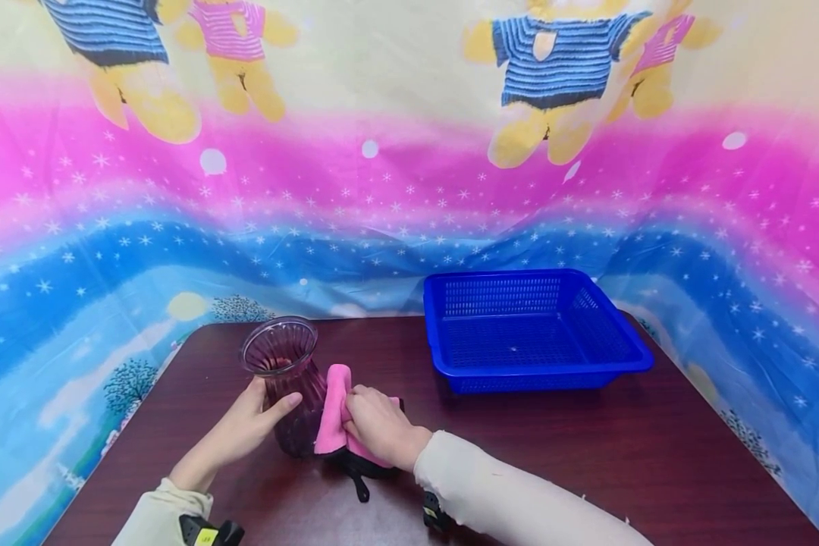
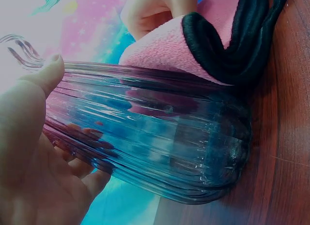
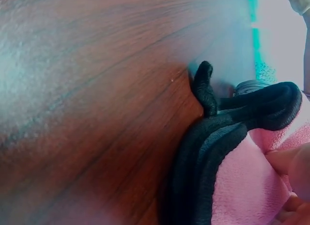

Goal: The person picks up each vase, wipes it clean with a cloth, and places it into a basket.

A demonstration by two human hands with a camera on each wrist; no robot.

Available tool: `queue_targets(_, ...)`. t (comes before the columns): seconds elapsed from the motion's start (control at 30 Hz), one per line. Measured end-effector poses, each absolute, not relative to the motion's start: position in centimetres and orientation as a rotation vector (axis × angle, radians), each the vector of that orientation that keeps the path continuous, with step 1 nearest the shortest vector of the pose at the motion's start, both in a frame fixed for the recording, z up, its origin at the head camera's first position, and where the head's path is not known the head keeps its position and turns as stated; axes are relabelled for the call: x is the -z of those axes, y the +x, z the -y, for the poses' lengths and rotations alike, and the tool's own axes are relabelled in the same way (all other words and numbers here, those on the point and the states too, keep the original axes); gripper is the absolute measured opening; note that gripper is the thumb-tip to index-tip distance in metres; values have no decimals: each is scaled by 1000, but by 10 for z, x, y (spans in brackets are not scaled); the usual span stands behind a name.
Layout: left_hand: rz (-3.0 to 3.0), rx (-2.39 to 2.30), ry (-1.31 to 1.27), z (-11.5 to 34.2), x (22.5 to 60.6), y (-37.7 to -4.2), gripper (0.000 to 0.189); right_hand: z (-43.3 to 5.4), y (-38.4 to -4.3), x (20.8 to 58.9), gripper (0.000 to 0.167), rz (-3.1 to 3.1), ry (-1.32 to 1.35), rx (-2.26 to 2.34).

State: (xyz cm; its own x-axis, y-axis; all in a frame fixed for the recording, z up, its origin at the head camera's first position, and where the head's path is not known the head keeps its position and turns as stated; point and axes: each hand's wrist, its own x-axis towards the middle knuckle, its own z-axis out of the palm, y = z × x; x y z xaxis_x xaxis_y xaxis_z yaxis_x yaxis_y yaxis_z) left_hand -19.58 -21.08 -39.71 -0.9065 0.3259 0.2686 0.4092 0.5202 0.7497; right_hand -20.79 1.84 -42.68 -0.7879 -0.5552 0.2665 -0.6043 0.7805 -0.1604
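Observation:
A ribbed, purple-tinted glass vase (image 1: 299, 409) with a flared rim stands slightly tilted on the left part of the table. My left hand (image 1: 249, 425) grips it around the middle, thumb on the near side and fingers behind the glass. In the left wrist view the vase (image 2: 160, 133) spans the picture, its base by the wood. My right hand (image 1: 382, 425) holds a folded pink cloth (image 1: 333, 413) with black edging and a black hanging loop. The cloth lies against the right side of the vase. In the right wrist view its black loop (image 3: 206, 84) sticks out over the table.
A blue perforated plastic basket (image 1: 539, 371) stands at the back right of the dark reddish-brown table (image 1: 553, 440). Behind the table hangs a printed cloth backdrop (image 1: 382, 189) with bears and snowflakes.

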Motion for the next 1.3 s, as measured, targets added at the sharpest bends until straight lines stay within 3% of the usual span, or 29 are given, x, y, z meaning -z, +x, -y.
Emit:
queue_targets(0.3,2690,1278,-574,209,396,-195,57,-19,-210,433,29,2825,911,-378)
queue_targets(0.73,2690,1272,-572,209,398,-195,56,-20,-211,436,33,2858,907,-409)
queue_targets(1.3,2683,1277,-589,210,399,-196,56,-22,-213,436,26,2863,910,-531)
